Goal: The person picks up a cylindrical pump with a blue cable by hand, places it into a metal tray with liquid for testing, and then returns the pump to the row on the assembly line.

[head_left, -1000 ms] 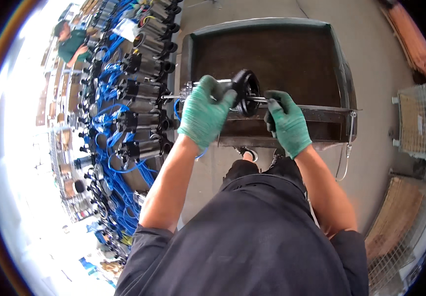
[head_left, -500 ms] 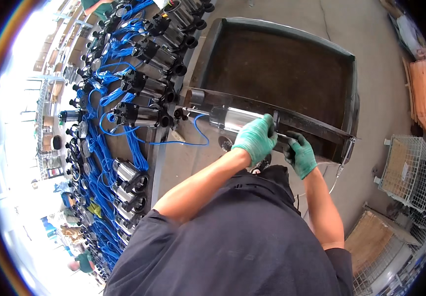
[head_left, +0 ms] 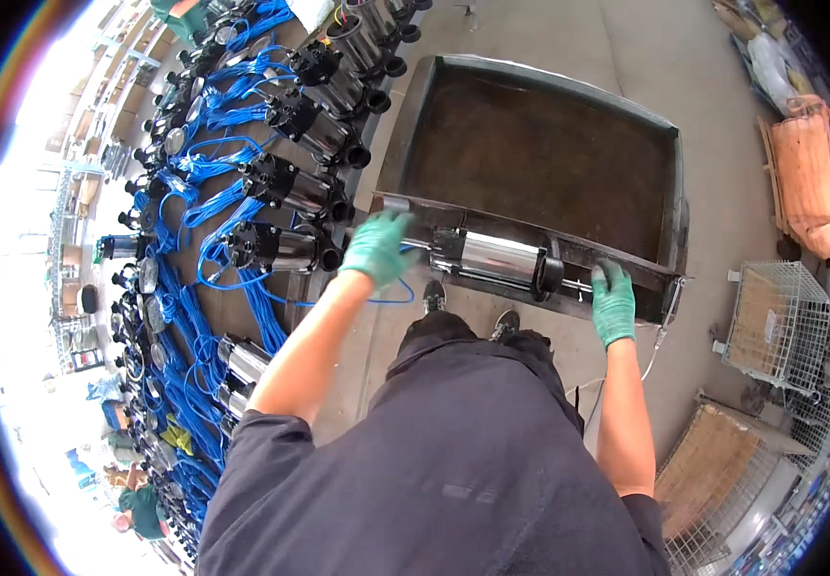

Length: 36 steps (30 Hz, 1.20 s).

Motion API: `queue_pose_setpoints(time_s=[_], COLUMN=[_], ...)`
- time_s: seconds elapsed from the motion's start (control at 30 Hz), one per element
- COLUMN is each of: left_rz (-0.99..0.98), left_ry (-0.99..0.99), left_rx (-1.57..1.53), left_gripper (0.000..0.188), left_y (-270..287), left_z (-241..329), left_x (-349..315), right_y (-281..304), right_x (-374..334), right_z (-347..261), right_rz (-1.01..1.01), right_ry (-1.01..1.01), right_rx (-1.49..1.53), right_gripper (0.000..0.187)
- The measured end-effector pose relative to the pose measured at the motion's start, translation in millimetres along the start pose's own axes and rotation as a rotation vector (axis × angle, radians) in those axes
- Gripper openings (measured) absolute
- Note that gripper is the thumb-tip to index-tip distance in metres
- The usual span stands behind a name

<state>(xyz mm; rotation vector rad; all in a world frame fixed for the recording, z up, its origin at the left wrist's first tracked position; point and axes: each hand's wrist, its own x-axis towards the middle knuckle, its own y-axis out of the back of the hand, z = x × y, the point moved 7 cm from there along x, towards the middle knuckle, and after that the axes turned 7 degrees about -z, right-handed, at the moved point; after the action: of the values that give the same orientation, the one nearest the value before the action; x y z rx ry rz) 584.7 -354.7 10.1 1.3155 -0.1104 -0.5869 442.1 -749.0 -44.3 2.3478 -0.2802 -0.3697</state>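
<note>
A shiny silver pump cylinder [head_left: 496, 259] with black ends lies sideways in a dark metal holder [head_left: 568, 243] along the near side of the tank. My left hand [head_left: 374, 252], in a green glove and smeared by motion, is at the cylinder's left end by a thin rod, its fingers apart. At the other end, my gloved right hand [head_left: 613, 305] has its fingers bent round the outer end of a thin metal rod [head_left: 578, 285]. Part of that rod is hidden by the glove. A blue cable [head_left: 396, 299] hangs below my left hand.
Brown liquid stands in the metal tank [head_left: 679, 182] ahead. On the left, a long bench holds rows of pumps [head_left: 285, 185] with coiled blue cables [head_left: 228, 206]. Wire cages [head_left: 784, 322] and an orange wrapped bundle [head_left: 813, 182] stand on the right. A co-worker [head_left: 143, 509] is at far lower left.
My left hand has gone from the cylinder's middle leftward to its left end. My right hand has shifted slightly right, away from the cylinder's black end. The cylinder now shows uncovered.
</note>
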Motion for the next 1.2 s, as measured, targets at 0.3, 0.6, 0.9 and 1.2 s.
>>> queue_pose_setpoints(time_s=[0.3, 0.6, 0.9, 1.2], left_rz=[-0.067, -0.586, -0.118, -0.497], left_ry=[-0.398, 0.355, -0.316, 0.51], left_rx=[-0.047, -1.106, -1.068, -1.366], left_gripper=[0.043, 0.056, 0.03, 0.041], left_y=[-59.0, -102.3, -59.4, -129.1], left_z=[-82.9, -120.7, -106.6, -127.6], left_x=[5.6, 32.1, 5.9, 19.9], right_y=[-66.8, -65.8, -64.5, -65.4], right_x=[21.4, 21.3, 23.0, 25.8], right_z=[-116.7, -121.4, -116.8, -116.8], right_rz=[-0.11, -0.02, -0.015, -0.043], right_ry=[0.135, 0.109, 0.097, 0.098], right_rx=[-0.331, -0.245, -0.269, -0.251], right_gripper=[0.027, 0.021, 0.021, 0.022])
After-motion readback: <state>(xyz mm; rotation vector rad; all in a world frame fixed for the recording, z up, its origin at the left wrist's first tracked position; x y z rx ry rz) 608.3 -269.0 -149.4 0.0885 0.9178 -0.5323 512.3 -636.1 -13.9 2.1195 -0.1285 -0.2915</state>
